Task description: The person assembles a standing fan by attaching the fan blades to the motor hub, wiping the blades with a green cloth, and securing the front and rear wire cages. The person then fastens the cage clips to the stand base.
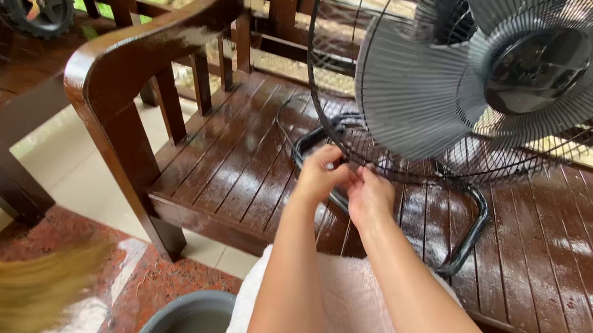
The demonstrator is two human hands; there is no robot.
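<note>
Both hands (pixel 345 183) at fan grille (pixel 420 164)

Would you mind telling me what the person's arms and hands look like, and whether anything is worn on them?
Both forearms are bare up to the bottom edge of the picture, with no sleeves showing. The left hand and the right hand wear no gloves. I see no watch, bracelet or ring, though the fingers are partly hidden against the fan's wire guard.
</note>
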